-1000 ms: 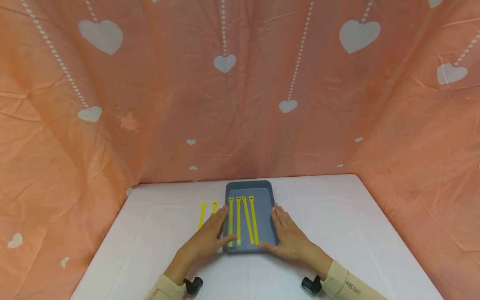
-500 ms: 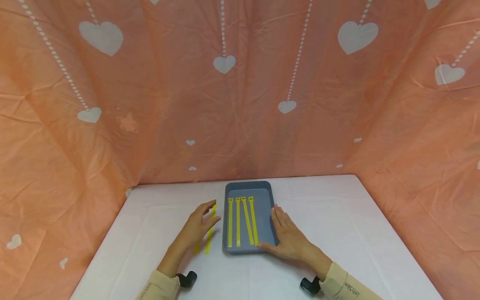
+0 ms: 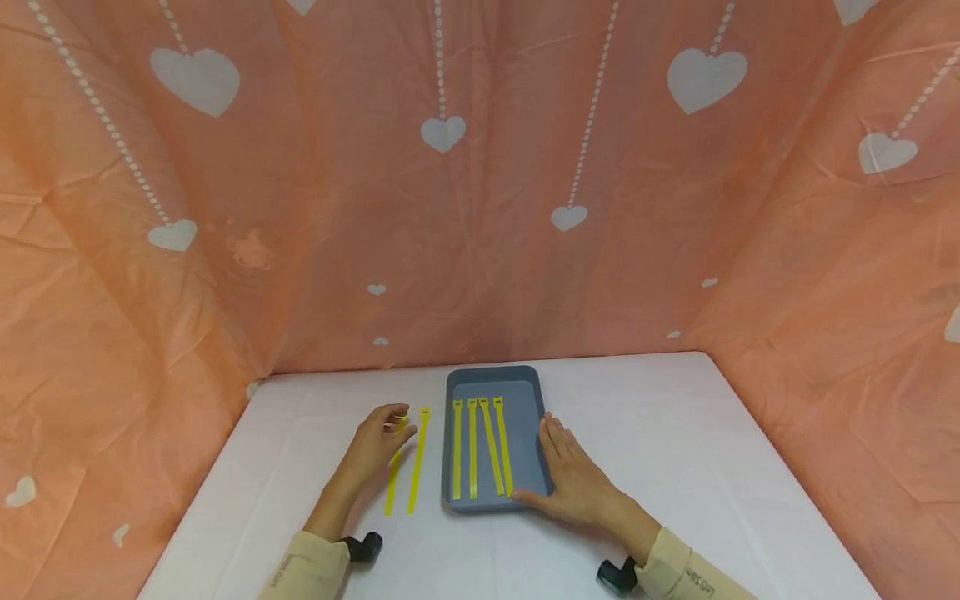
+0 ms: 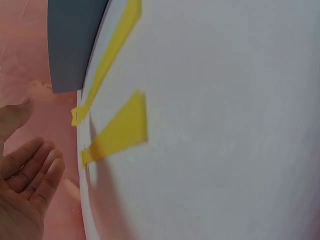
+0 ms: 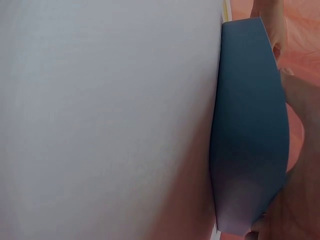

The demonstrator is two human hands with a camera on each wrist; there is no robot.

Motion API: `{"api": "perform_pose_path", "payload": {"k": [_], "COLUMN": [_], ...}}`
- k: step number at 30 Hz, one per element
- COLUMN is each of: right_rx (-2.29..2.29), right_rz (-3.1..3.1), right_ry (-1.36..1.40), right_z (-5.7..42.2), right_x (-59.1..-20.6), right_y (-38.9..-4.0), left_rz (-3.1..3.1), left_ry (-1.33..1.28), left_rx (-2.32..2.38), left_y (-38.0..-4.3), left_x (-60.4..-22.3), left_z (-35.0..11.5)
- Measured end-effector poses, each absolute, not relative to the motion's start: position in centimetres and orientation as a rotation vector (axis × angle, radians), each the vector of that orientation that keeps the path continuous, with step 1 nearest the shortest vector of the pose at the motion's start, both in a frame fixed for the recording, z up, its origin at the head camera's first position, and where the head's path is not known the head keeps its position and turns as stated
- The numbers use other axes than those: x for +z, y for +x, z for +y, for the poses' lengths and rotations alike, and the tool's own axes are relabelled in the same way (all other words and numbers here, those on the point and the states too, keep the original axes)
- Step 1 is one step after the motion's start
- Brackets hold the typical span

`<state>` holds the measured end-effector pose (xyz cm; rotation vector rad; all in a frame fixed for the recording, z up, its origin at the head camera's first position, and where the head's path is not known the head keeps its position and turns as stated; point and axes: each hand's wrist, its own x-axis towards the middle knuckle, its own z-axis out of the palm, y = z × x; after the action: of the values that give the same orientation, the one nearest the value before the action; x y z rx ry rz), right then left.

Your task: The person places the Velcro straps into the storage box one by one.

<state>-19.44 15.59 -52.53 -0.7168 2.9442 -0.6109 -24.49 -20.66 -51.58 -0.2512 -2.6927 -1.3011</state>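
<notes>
My left hand [image 3: 372, 444] hovers over the outer of two yellow cable ties, its fingers loosely bent with nothing between them. That outer tie [image 3: 392, 483] is partly hidden under the hand, and in the left wrist view its slotted head lies just beyond the fingertips. Beside it, nearer the tray, lies the second yellow tie [image 3: 417, 462]. My right hand [image 3: 576, 479] rests along the right side of the grey-blue tray [image 3: 528, 450], fingers straight, thumb at the near edge. Inside the tray several yellow cable ties [image 3: 472, 450] lie lengthwise, one slanting.
A white cloth [image 3: 660, 433] covers the table under the tray. Orange curtains [image 3: 480, 275] with white hearts enclose the back and both sides. Black wrist cameras [image 3: 363, 548] are strapped below each hand.
My left hand has let go of the tray's left side and moved left over the loose cable ties. The right hand has stayed at the tray.
</notes>
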Motion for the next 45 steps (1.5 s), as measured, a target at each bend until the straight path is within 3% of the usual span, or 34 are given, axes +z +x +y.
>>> {"api": "perform_pose_path", "payload": {"k": [24, 45], "right_rx": [-0.594, -0.582], "right_rz": [2.946, 2.934], "right_ry": [-0.697, -0.634], "right_z": [15.4, 15.5], "right_x": [-52.5, -52.6], "right_y": [-19.3, -19.2], "left_rz": [-2.823, -2.838], "left_ry": [-0.213, -0.108], "left_rx": [-1.196, -1.411], "left_y": [-27.2, -28.8], "left_x": [-51.4, -52.6], "left_z": [-22.9, -23.9]}}
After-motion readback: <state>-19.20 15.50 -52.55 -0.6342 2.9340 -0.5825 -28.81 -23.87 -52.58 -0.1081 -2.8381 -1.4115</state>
